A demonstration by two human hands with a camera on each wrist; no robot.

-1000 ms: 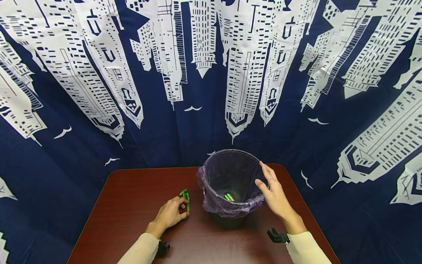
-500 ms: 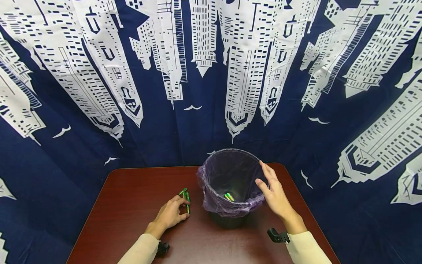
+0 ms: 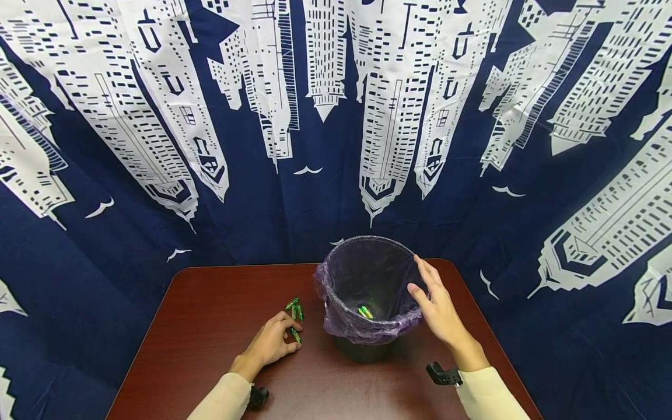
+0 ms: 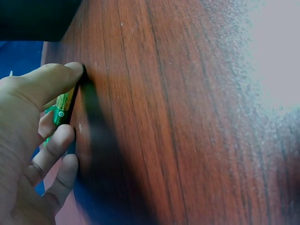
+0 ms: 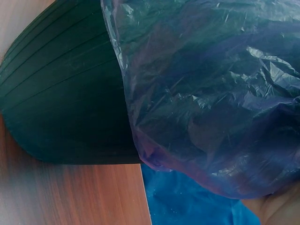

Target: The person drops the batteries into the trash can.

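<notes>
In the head view my left hand (image 3: 270, 341) is low over the table, thumb and fingertips at the two ends of a green battery (image 3: 296, 335), which it pinches. Up close in the left wrist view, the battery (image 4: 63, 105) shows a green and yellow label between thumb and fingers. Just beyond the fingers lie several more green batteries (image 3: 295, 310). A dark bin (image 3: 362, 352) stands to their right, lined with a thin purple bag (image 3: 352, 333). Batteries (image 3: 366, 312) lie at its bottom. My right hand (image 3: 438, 309) rests at the bin's right rim, fingers extended.
The reddish-brown wooden table (image 3: 210, 303) has rounded back corners. Behind it hangs a navy curtain (image 3: 252, 221) with upside-down white buildings. In the right wrist view, the bag (image 5: 211, 93) hangs over the bin's dark green ribbed side (image 5: 65, 93).
The battery at my left fingertips has turned and shifted slightly left, away from the other batteries. My right hand and the bin have stayed in place.
</notes>
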